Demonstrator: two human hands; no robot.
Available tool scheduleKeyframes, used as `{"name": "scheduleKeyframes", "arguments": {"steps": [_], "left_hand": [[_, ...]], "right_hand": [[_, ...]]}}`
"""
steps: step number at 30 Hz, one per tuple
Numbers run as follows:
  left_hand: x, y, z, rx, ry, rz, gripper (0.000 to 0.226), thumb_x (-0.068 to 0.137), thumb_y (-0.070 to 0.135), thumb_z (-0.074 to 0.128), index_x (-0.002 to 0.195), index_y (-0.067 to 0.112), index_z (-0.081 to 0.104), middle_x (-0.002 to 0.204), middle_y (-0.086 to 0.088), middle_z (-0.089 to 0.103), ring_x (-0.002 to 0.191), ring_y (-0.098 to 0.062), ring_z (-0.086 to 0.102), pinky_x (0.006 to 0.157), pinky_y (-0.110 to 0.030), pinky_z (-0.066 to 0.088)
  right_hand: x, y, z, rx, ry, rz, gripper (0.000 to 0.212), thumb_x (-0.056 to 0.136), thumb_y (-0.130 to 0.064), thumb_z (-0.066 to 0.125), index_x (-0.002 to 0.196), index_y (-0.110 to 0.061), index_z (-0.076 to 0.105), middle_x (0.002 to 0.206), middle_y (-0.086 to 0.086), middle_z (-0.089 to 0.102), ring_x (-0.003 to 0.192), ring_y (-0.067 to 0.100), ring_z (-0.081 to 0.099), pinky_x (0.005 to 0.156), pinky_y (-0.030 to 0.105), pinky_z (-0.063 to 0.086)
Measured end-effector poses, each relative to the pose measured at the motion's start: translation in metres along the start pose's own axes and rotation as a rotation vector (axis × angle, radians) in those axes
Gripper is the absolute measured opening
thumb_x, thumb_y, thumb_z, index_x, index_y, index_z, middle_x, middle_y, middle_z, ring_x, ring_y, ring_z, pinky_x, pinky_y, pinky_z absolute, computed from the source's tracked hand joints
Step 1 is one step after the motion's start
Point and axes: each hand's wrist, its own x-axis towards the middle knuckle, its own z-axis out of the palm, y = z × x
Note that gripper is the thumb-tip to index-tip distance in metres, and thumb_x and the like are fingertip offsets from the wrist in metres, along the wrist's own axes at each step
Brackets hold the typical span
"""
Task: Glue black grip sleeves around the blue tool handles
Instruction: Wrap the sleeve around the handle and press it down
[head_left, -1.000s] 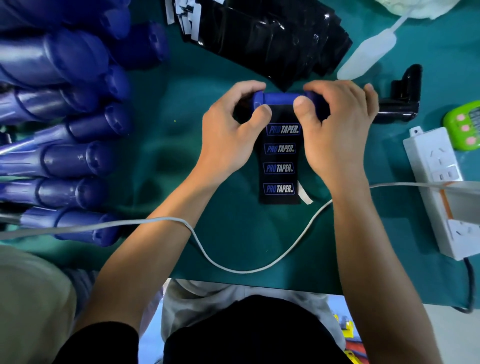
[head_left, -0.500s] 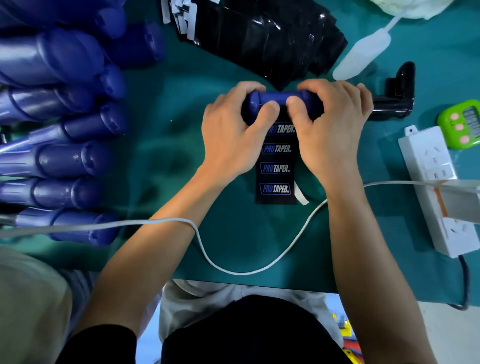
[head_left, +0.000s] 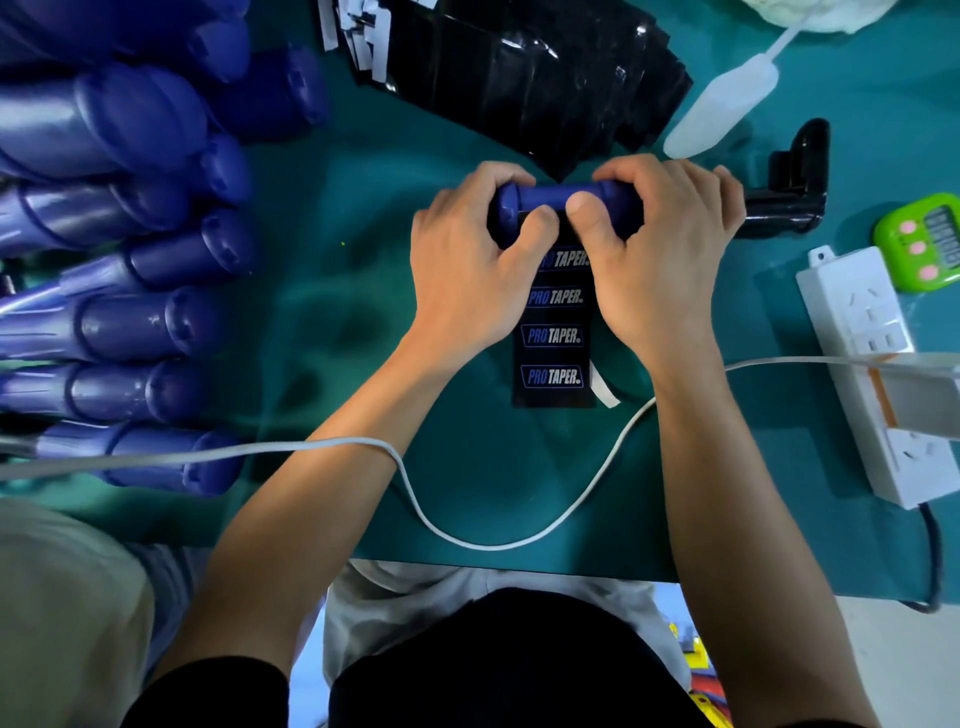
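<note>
At nine o'clock from your hands, a heap of blue tool handles (head_left: 130, 322) lies along the left edge of the teal surface (head_left: 337, 208), their butt ends pointing toward three o'clock. A white cable (head_left: 311, 447) comes in from the left edge and crosses the lowest handle. It passes over your left forearm, sags toward six o'clock near the front edge, then climbs to the right.

Your left hand (head_left: 467, 275) grips the left end of one blue handle (head_left: 540, 200), fingers curled over the top and thumb pressed on the near side. That handle lies crosswise, nine to three o'clock, on the far end of a black grip sleeve (head_left: 553, 358). The sleeve lies flat on the surface and stretches toward six o'clock, showing a column of PROTAPER logos, the top one partly under your thumbs. A white strip (head_left: 605, 389) sticks out at its near right corner.

At twelve o'clock sits a stack of glossy black sleeves (head_left: 519, 73). Your right hand (head_left: 660, 260) grips the right part of the handle, its thumb just beside the left thumb.

At two o'clock lies a pale applicator (head_left: 722, 109). At three o'clock, just past your right knuckles, is a black L-shaped tool (head_left: 795, 192). Farther right are a green timer (head_left: 924, 239) and, at four o'clock, a white power strip (head_left: 872, 374).
</note>
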Motion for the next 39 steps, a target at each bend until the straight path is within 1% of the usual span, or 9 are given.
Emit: {"name": "scheduleKeyframes", "arguments": {"steps": [6, 11, 14, 21, 24, 26, 31, 35, 39], "left_hand": [[0.0011, -0.0012, -0.002, -0.061, 0.006, -0.048, 0.024, 0.092, 0.033, 0.053, 0.106, 0.027, 0.071, 0.088, 0.018, 0.067, 0.089, -0.009, 0.057, 0.093, -0.049, 0.047], [0.0018, -0.001, -0.0018, -0.057, 0.005, -0.03, 0.023, 0.093, 0.031, 0.054, 0.107, 0.025, 0.071, 0.09, 0.018, 0.067, 0.09, -0.012, 0.059, 0.094, -0.05, 0.047], [0.0016, -0.0022, -0.0015, -0.068, 0.005, -0.024, 0.023, 0.093, 0.03, 0.054, 0.107, 0.024, 0.072, 0.089, 0.016, 0.068, 0.089, -0.014, 0.059, 0.093, -0.049, 0.048], [-0.0001, -0.0032, -0.0009, -0.074, 0.02, -0.025, 0.027, 0.095, 0.033, 0.049, 0.107, 0.025, 0.072, 0.093, 0.015, 0.071, 0.089, -0.011, 0.057, 0.092, -0.046, 0.047], [-0.0008, -0.0036, -0.0003, -0.04, 0.036, -0.005, 0.034, 0.101, 0.04, 0.043, 0.109, 0.023, 0.072, 0.096, 0.013, 0.072, 0.092, -0.016, 0.06, 0.092, -0.049, 0.047], [-0.0004, -0.0034, 0.0001, -0.026, 0.037, -0.001, 0.035, 0.103, 0.041, 0.044, 0.109, 0.022, 0.072, 0.095, 0.014, 0.072, 0.091, -0.018, 0.061, 0.091, -0.05, 0.048], [0.0002, -0.0039, 0.0008, -0.01, 0.04, 0.021, 0.03, 0.103, 0.038, 0.049, 0.109, 0.02, 0.072, 0.093, 0.012, 0.071, 0.088, -0.02, 0.06, 0.089, -0.051, 0.048], [-0.0012, -0.0053, 0.0009, 0.004, 0.044, 0.047, 0.034, 0.105, 0.04, 0.047, 0.112, 0.018, 0.072, 0.096, 0.01, 0.072, 0.089, -0.023, 0.061, 0.088, -0.052, 0.048], [-0.0045, -0.0064, 0.0009, 0.026, 0.067, 0.083, 0.052, 0.106, 0.043, 0.03, 0.117, 0.015, 0.072, 0.104, 0.006, 0.074, 0.093, -0.027, 0.064, 0.089, -0.051, 0.048]], "right_hand": [[0.0012, -0.0001, 0.0, 0.008, -0.011, -0.007, 0.041, 0.099, -0.056, 0.055, 0.115, -0.022, 0.073, 0.105, -0.008, 0.07, 0.12, 0.021, 0.056, 0.122, 0.042, 0.02], [-0.0016, 0.0067, -0.0037, 0.05, -0.013, -0.071, 0.032, 0.11, -0.035, 0.049, 0.12, -0.017, 0.074, 0.112, -0.005, 0.072, 0.119, 0.024, 0.058, 0.121, 0.046, 0.023], [-0.0025, 0.0066, -0.0032, 0.036, -0.013, -0.078, 0.03, 0.11, -0.031, 0.05, 0.122, -0.017, 0.074, 0.113, -0.005, 0.073, 0.118, 0.024, 0.058, 0.12, 0.047, 0.025], [-0.0023, 0.0073, -0.0027, 0.036, -0.013, -0.072, 0.032, 0.108, -0.033, 0.05, 0.122, -0.017, 0.074, 0.113, -0.005, 0.073, 0.118, 0.023, 0.058, 0.119, 0.05, 0.027], [-0.0026, 0.0077, -0.0004, 0.04, 0.0, -0.063, 0.036, 0.109, -0.041, 0.049, 0.119, -0.017, 0.075, 0.11, -0.005, 0.073, 0.117, 0.023, 0.058, 0.119, 0.05, 0.027], [-0.0023, 0.0071, 0.0009, 0.035, 0.018, -0.054, 0.039, 0.108, -0.046, 0.051, 0.116, -0.017, 0.075, 0.107, -0.003, 0.073, 0.116, 0.024, 0.059, 0.119, 0.048, 0.026], [0.0001, 0.0056, 0.002, 0.032, 0.023, -0.044, 0.037, 0.106, -0.047, 0.055, 0.116, -0.018, 0.075, 0.106, -0.003, 0.073, 0.116, 0.024, 0.059, 0.12, 0.046, 0.025], [0.0006, 0.0061, 0.0027, 0.034, 0.029, -0.048, 0.037, 0.106, -0.048, 0.056, 0.114, -0.018, 0.076, 0.105, -0.004, 0.074, 0.115, 0.024, 0.059, 0.118, 0.048, 0.027], [-0.0025, 0.0057, 0.0041, 0.088, 0.064, -0.04, 0.047, 0.108, -0.047, 0.039, 0.107, -0.019, 0.077, 0.101, -0.008, 0.074, 0.109, 0.022, 0.059, 0.115, 0.049, 0.03]]}}
